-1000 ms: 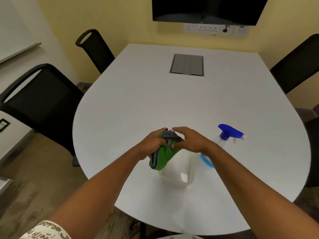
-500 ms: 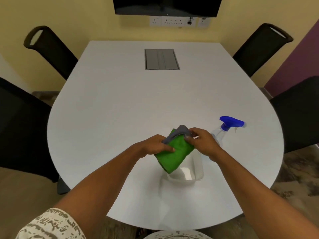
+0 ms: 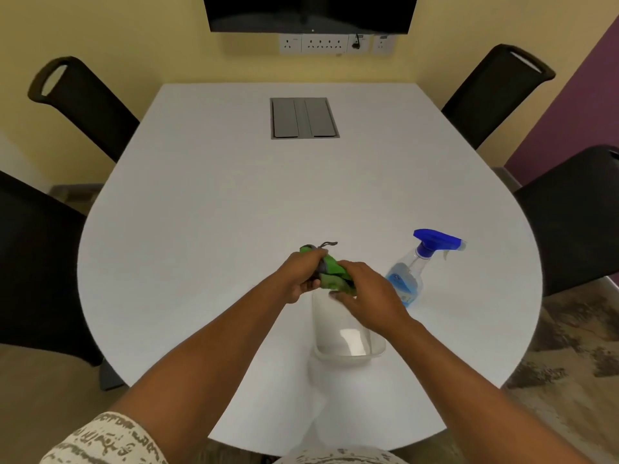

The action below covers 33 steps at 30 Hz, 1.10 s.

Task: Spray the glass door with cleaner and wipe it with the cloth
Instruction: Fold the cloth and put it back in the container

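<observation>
A green cloth (image 3: 331,269) with a grey edge is bunched up between both hands, above the near part of the white table (image 3: 207,209). My left hand (image 3: 301,272) grips its left end and my right hand (image 3: 363,296) closes over its right end. A clear spray bottle (image 3: 407,279) with a blue trigger head and blue liquid stands on the table just right of my right hand, untouched. No glass door is in view.
A clear plastic tub (image 3: 348,343) sits on the table directly under my hands. Several black chairs (image 3: 87,102) stand around the table. A grey cable hatch (image 3: 304,118) is set into the far tabletop, under a wall screen (image 3: 308,11).
The cloth hung open over the tub half a second ago; both hands have since squeezed it into a tight bundle. The view has swung from the left to face the table squarely.
</observation>
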Available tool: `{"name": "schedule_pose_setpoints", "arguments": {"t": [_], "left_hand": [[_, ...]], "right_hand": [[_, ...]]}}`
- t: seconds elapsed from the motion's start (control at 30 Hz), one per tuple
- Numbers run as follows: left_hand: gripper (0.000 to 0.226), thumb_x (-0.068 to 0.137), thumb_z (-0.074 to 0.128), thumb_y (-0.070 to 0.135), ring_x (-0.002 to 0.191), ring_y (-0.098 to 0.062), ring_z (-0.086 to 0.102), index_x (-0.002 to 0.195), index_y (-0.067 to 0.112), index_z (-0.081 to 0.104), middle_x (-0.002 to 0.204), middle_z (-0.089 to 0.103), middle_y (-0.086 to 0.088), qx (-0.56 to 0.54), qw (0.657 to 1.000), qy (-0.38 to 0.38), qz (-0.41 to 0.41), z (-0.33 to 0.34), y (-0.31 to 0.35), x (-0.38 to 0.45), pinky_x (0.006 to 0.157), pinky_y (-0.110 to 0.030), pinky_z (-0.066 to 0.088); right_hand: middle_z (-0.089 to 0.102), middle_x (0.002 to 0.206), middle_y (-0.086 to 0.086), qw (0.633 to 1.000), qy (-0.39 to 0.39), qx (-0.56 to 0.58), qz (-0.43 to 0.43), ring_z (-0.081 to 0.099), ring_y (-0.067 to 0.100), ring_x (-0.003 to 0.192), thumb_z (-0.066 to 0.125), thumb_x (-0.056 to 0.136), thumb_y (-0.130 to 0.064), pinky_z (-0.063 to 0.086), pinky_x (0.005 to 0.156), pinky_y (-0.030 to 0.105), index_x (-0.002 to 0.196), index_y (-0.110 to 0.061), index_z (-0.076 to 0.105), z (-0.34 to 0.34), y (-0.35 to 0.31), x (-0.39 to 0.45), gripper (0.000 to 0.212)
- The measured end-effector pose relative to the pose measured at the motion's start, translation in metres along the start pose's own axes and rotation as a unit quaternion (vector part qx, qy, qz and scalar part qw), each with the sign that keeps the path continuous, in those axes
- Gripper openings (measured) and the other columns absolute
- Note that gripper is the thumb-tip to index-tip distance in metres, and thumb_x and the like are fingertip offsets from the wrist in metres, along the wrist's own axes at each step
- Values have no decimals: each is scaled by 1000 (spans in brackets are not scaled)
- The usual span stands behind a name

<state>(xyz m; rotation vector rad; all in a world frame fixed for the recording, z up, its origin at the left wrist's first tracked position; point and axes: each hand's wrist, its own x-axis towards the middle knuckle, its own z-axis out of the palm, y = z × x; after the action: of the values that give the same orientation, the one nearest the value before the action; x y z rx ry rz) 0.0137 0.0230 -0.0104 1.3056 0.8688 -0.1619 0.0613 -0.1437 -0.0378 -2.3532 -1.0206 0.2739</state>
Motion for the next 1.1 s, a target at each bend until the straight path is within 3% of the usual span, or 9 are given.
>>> {"name": "schedule_pose_setpoints", "arguments": {"t": [0.1, 0.23, 0.37, 0.5, 0.67, 0.77, 0.83, 0.97, 1.1], "left_hand": [[46, 105, 39, 50, 67, -20, 70, 103, 15, 69, 95, 77, -7, 37, 998, 29, 40, 4, -4, 1, 53, -23, 42], [50, 103, 43, 51, 83, -23, 67, 114, 8, 67, 108, 75, -12, -3, 992, 109, 56, 4, -21, 15, 68, -30, 52], [48, 95, 53, 64, 113, -25, 66, 107, 19, 66, 124, 69, -8, -32, 995, 74, 62, 1, -45, 23, 98, -40, 56], [77, 78, 47, 78, 110, -27, 69, 127, 22, 63, 131, 66, -11, -158, 985, -66, -6, 1, -57, 15, 95, -38, 57], [81, 73, 59, 71, 101, -29, 73, 133, 16, 61, 121, 71, -10, -162, 973, -152, -67, 2, -67, 11, 85, -36, 62], [55, 87, 75, 33, 92, -16, 69, 135, 12, 58, 112, 71, -4, -129, 991, -44, -6, 5, -73, 15, 73, -28, 57], [57, 87, 78, 18, 91, -16, 69, 138, 13, 52, 111, 70, -4, -66, 997, 20, 32, 3, -83, 18, 68, -27, 55], [64, 83, 83, 23, 104, -22, 67, 137, 25, 49, 115, 68, -4, 134, 981, 74, 115, 2, -100, 18, 84, -34, 57], [68, 86, 76, 35, 101, -26, 69, 145, 22, 45, 110, 74, -4, 354, 918, 83, 162, 10, -107, 16, 81, -31, 50]], "right_hand": [[67, 101, 0, 998, 41, 32, 31, 64, 19, 92, 53, 100, -27, 51, 79, 31, 117, -17, 60, -8, 10, 6, 21], [67, 96, 0, 977, -12, 194, 89, 64, 19, 92, 52, 102, -22, 54, 81, 31, 110, -18, 60, -19, 27, 10, 12], [68, 120, 8, 873, -47, 464, 145, 66, 26, 112, 45, 105, -16, 59, 84, 40, 125, -16, 59, -27, 36, 5, 25], [68, 119, 5, 737, -30, 645, 200, 67, 21, 103, 41, 104, -17, 59, 69, 31, 127, -17, 56, -30, 35, -3, 27], [72, 114, 3, 666, -23, 701, 255, 70, 19, 98, 43, 103, -19, 59, 67, 33, 124, -19, 59, -19, 43, -8, 26], [69, 117, 9, 698, -63, 648, 297, 69, 23, 100, 47, 103, -16, 62, 70, 34, 120, -13, 60, -11, 54, -12, 21], [67, 122, 13, 779, -104, 529, 320, 69, 26, 103, 52, 102, -18, 61, 74, 35, 124, -11, 58, -3, 63, -16, 24], [70, 110, 7, 920, -144, 241, 273, 68, 21, 97, 64, 93, -27, 55, 80, 33, 122, -16, 58, 11, 78, -23, 32], [68, 93, 3, 961, -180, -34, 206, 62, 21, 87, 64, 89, -34, 44, 69, 29, 109, -15, 63, 14, 77, -23, 27]]}}
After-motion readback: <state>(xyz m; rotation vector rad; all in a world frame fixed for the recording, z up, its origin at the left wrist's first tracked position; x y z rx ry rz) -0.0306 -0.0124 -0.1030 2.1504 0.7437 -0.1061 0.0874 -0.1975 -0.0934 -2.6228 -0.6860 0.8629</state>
